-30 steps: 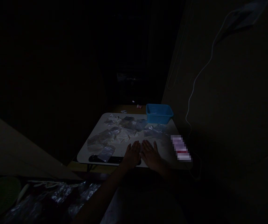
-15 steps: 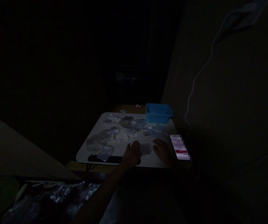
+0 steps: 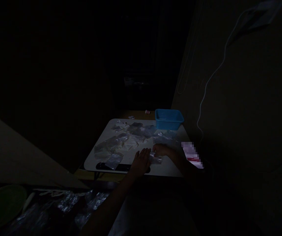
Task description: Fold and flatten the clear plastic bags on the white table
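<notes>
A small clear plastic bag [image 3: 156, 160] lies near the front of the white folding table [image 3: 170, 168], its upper part folded and catching the light. My left hand [image 3: 141, 161] rests flat with fingers stretched out along the bag's left edge. At the bag's top edge, my right hand [image 3: 161, 150] has its fingers closed on the plastic, though the dim light hides the exact fingertips. Another clear bag [image 3: 114, 161] lies left of my left hand, partly over the table's black strip [image 3: 126, 168]. Farther back, several crumpled clear bags [image 3: 131, 137] are spread over the tabletop.
A blue plastic basin [image 3: 169, 121] stands at the back right corner. By the right edge is a lit phone [image 3: 192, 155], with a white cable [image 3: 206, 87] hanging on the wall nearby. More shiny plastic [image 3: 68, 201] and a green round tray [image 3: 4, 205] lie at lower left.
My right hand has moved left and onto the bag, closing on its top edge. The bag, flat before, is now partly folded. My left hand stays by it.
</notes>
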### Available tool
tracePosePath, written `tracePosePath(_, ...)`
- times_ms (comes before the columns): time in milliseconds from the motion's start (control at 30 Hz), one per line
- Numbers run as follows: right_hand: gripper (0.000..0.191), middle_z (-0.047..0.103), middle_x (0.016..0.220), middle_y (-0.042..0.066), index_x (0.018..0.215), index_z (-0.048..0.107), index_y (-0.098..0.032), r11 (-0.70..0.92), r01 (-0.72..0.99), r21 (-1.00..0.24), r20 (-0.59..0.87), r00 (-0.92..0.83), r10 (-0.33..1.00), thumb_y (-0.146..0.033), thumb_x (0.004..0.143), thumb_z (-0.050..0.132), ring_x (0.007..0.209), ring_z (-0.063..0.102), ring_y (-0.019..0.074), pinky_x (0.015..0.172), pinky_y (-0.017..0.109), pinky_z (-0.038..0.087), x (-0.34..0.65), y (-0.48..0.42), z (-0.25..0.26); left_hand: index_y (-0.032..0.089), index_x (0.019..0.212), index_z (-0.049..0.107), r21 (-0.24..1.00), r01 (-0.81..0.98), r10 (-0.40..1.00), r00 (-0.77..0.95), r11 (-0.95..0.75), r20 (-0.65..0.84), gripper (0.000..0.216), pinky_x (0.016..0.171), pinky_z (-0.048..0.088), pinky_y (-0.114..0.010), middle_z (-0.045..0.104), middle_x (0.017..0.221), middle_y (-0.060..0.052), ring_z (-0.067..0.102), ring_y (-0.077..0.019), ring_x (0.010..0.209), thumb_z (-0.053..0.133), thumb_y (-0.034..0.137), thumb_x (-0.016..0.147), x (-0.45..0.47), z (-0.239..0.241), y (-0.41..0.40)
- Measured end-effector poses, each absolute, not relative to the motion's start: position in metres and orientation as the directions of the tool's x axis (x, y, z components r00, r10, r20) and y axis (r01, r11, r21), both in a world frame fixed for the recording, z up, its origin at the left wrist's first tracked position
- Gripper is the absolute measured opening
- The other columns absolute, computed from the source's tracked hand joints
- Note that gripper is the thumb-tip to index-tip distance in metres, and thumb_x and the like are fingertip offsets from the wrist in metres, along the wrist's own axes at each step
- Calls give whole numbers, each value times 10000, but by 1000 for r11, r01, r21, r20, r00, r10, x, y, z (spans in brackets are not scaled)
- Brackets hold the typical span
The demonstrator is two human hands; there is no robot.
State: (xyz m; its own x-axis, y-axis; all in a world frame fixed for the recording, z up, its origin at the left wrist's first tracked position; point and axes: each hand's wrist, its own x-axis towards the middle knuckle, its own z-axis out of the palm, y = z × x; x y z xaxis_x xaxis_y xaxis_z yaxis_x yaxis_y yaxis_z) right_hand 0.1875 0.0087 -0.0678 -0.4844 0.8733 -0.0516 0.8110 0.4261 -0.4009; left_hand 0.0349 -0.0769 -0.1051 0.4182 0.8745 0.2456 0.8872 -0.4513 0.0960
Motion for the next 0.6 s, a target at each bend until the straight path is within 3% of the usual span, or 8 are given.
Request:
tracePosePath(100,28,556,413,-39,533,642,-118,431,816,-384,-149,-516,844,-91,526,640,386,470,68,443,178,338,189,8,-63,118,1303,246,157,873,871,413,-462,265,483,989,227,-426,340,1332,-110,263,-209,1238,307,300,860,34,-105,-76)
tracePosePath(200,46,555,427,-36,550,638,-123,421,826,-375,-146,-502,853,-81,551,617,399,477,73,455,180,337,192,6,-57,124,1282,294,323,822,871,369,-469,324,448,982,266,-398,389,1300,-109,320,-186,1209,246,314,879,31,-104,-74)
tracePosePath(300,83,633,612,11,648,640,-145,415,831,-371,-52,-464,884,-100,615,578,533,544,113,527,201,376,195,0,-46,118,1244,359,550,740,906,196,-387,374,443,969,311,-354,434,1264,-109,372,-167,1176,181,318,890,26,-106,-70)
tracePosePath(400,163,629,862,65,780,620,-164,429,838,-336,114,-416,902,-128,715,475,817,546,173,725,271,377,196,-12,-38,104,1215,394,695,665,938,21,-272,346,458,966,325,-366,450,1247,-121,386,-184,1169,182,342,885,23,-110,-68)
tracePosePath(500,165,597,901,75,787,603,-174,498,846,-193,290,-435,852,-153,739,447,931,481,205,827,328,309,197,-30,-42,117,1204,405,739,623,940,-17,-256,340,446,966,328,-363,457,1241,-112,396,-182,1161,200,348,883,22,-111,-69)
tracePosePath(600,150,595,891,55,822,598,-190,526,837,-148,295,-471,832,-191,718,489,913,481,201,813,324,304,197,-48,-59,132,1194,418,703,640,925,30,-310,380,423,962,331,-366,471,1226,-101,407,-176,1148,211,329,882,23,-109,-69)
